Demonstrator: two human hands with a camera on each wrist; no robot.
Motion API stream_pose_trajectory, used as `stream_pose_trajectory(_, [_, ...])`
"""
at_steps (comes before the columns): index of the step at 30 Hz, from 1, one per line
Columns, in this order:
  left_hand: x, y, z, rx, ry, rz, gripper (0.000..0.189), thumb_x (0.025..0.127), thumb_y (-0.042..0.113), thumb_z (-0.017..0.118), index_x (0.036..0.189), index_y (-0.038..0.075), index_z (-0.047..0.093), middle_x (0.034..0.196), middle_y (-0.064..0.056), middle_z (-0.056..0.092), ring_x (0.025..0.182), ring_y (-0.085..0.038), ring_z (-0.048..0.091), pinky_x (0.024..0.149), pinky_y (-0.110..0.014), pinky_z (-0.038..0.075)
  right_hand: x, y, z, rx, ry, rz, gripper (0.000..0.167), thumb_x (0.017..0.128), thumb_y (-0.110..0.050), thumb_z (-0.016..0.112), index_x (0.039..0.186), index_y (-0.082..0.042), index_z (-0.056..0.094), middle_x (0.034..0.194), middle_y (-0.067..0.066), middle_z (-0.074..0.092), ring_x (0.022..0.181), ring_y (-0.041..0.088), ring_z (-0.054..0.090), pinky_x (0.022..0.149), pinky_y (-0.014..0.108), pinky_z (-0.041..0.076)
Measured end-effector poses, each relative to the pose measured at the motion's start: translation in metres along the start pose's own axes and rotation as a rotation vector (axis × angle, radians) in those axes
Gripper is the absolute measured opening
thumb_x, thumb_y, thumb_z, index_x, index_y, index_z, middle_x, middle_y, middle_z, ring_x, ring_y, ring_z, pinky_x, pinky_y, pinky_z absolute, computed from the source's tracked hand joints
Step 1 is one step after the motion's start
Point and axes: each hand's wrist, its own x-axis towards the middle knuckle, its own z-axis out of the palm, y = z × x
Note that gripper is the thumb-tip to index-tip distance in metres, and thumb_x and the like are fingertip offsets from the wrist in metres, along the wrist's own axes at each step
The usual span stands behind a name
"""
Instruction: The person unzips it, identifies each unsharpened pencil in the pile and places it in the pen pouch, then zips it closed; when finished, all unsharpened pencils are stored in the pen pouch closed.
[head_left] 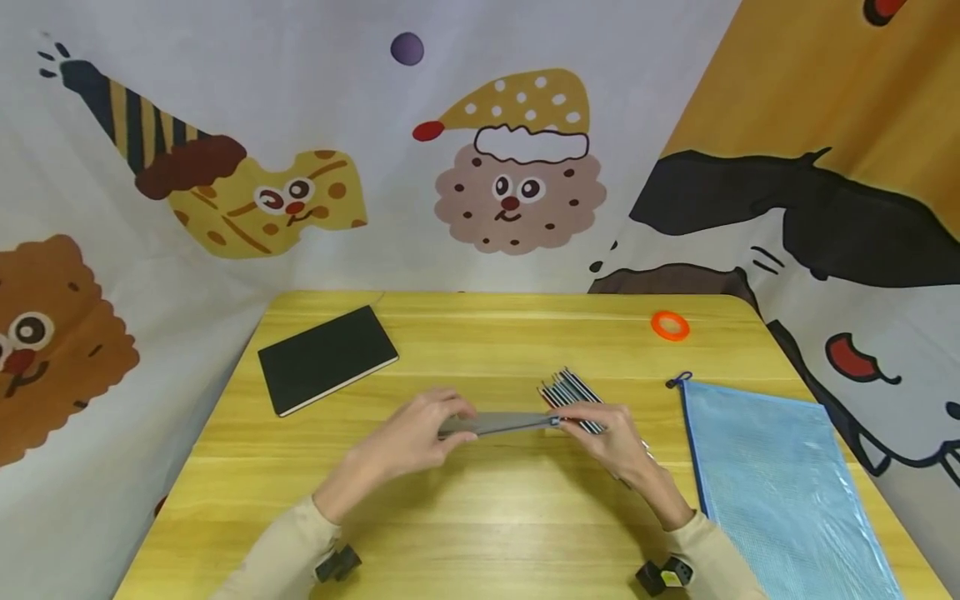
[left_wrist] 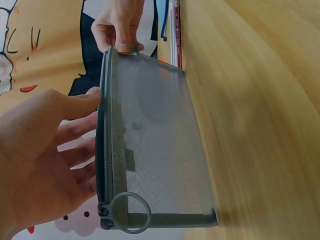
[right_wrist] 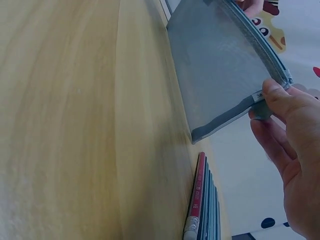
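Note:
A grey translucent mesh zipper pouch [head_left: 510, 423] is held up on edge between both hands, its zipper uppermost. My left hand [head_left: 416, 429] grips one end of the zipper edge, with the thumb on one side and fingers on the other. A ring pull [left_wrist: 131, 212] hangs from the zipper at that end. At the opposite end, my right hand [head_left: 611, 435] pinches the corner by a small white label [right_wrist: 257, 96]. The pouch's lower edge is right at the tabletop. Several striped pencils [head_left: 567, 388] lie side by side on the table, partly hidden under the right hand.
A black notebook [head_left: 327, 358] lies at the back left of the wooden table [head_left: 465, 533]. On the right is a blue mesh zip bag [head_left: 772, 467], with an orange ring-shaped object [head_left: 658, 325] behind it. A cartoon-printed cloth [head_left: 315, 75] hangs behind the table.

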Motion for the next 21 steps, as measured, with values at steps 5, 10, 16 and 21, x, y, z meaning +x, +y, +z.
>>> stream_pose_trajectory(5, [0.004,-0.003,0.004,-0.053,-0.025,0.012,0.026,0.098,0.022,0.068,0.117,0.006,0.071,0.109,-0.002,0.07,0.098,-0.014,0.067,0.088,-0.029,0.062,-0.002,0.001,0.001,-0.002,-0.001,0.006,0.031,0.076,0.014,0.078,0.101,-0.004,0.078,0.097,0.011,0.079,0.086,0.024,0.076,0.084,0.015,0.061])
stream_pose_trajectory(10, [0.007,-0.007,0.005,-0.1,-0.038,0.017,0.016,0.099,0.017,0.066,0.108,0.006,0.073,0.097,0.002,0.068,0.08,-0.004,0.061,0.069,-0.016,0.058,-0.001,0.003,0.001,-0.015,-0.01,-0.008,0.031,0.076,0.014,0.079,0.101,-0.005,0.079,0.097,0.011,0.079,0.086,0.024,0.076,0.087,0.013,0.059])
stream_pose_trajectory(16, [0.01,-0.01,0.006,-0.09,-0.07,0.04,0.009,0.099,0.013,0.065,0.097,0.011,0.073,0.091,0.003,0.07,0.073,0.0,0.056,0.063,-0.014,0.054,-0.001,0.004,0.003,-0.02,-0.023,0.002,0.032,0.076,0.013,0.079,0.103,-0.004,0.078,0.099,0.01,0.079,0.088,0.025,0.076,0.088,0.014,0.059])
stream_pose_trajectory(21, [0.011,-0.01,0.009,-0.139,-0.119,0.068,0.009,0.099,0.009,0.065,0.097,0.008,0.074,0.086,0.001,0.071,0.07,0.001,0.056,0.062,-0.014,0.055,0.001,0.005,0.006,-0.058,-0.013,-0.012,0.034,0.075,0.014,0.079,0.105,-0.002,0.077,0.103,0.013,0.078,0.09,0.029,0.076,0.09,0.015,0.059])
